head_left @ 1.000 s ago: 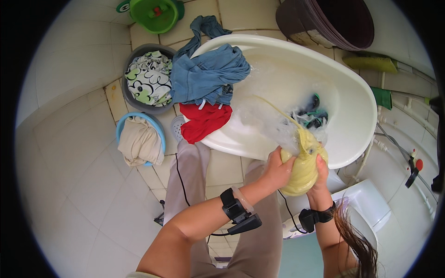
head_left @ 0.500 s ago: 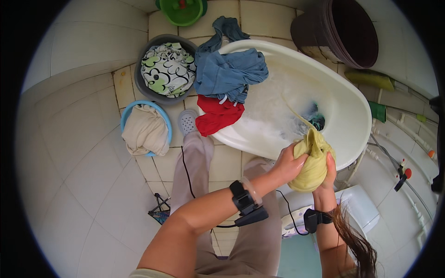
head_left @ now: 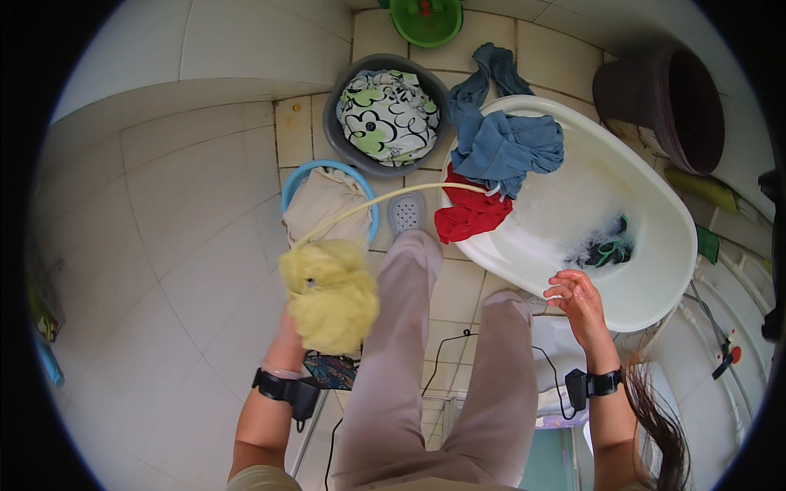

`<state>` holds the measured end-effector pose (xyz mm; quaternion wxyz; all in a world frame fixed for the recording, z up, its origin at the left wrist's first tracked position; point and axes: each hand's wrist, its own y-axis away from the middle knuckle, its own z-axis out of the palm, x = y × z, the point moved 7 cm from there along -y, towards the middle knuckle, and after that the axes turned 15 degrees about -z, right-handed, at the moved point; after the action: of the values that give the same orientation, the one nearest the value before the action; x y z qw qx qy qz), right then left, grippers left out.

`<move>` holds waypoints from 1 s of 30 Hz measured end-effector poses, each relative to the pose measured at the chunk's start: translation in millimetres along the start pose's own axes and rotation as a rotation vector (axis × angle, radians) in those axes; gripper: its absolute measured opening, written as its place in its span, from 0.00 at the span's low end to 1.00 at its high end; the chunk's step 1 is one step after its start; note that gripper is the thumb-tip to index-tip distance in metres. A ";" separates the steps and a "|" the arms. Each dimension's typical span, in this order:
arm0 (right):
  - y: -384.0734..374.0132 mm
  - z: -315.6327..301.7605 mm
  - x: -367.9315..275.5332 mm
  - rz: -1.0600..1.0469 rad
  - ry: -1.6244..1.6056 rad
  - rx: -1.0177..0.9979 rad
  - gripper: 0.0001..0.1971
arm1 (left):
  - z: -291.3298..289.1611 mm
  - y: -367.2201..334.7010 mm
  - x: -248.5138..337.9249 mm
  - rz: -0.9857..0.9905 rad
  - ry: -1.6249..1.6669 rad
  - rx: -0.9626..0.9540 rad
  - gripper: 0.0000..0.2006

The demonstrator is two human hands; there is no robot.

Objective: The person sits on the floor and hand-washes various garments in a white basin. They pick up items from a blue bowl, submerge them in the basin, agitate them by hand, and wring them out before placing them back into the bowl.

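Observation:
A bunched yellow cloth (head_left: 329, 299), blurred by motion, is gripped by my left hand (head_left: 286, 337) just below the blue basin (head_left: 372, 214). Most of that hand's fingers are behind the cloth. From the bundle a long pale-yellow cord arcs over toward the red cloth (head_left: 475, 214). The basin holds a beige cloth (head_left: 327, 200). My right hand (head_left: 580, 301) is over the near rim of the white tub (head_left: 667, 270), wet, holding nothing, its fingers loosely bent and apart. Beyond it, a dark item with green trim (head_left: 606, 252) lies in the tub's foamy water.
Blue-grey cloth (head_left: 499, 147) hangs over the tub's left rim beside the red one. A grey basin (head_left: 329, 123) holds a patterned cloth (head_left: 385, 114). At the back are a green basin (head_left: 430, 29) and a dark bucket (head_left: 634, 106). Pipes (head_left: 737, 270) run along the right wall.
The yellow cloth has gone from both hands over the tub to my left hand alone, far to the left. My right hand has let go. The view has shifted left.

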<state>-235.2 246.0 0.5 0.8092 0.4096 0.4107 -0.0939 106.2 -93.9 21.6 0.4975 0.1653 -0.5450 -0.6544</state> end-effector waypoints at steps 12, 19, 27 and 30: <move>-21.7 -10.2 51.8 0.181 0.168 0.140 0.18 | -207.2 -100.1 -23.9 -0.095 0.180 0.705 0.35; -44.1 -7.5 83.2 0.253 0.201 0.157 0.15 | -248.1 -182.9 -89.4 -0.094 -0.597 1.321 0.53; -5.7 -70.3 118.0 0.357 0.267 0.314 0.15 | -253.2 -245.9 -108.8 -0.141 -0.618 1.435 0.56; -18.2 -94.9 114.0 0.339 0.262 0.305 0.15 | -333.8 -213.6 -132.2 -0.134 -0.605 1.384 0.54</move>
<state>-226.4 325.4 -125.7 0.6821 0.5986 0.4184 0.0358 318.4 -186.2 -326.2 0.0682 0.2861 -0.9327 -0.2085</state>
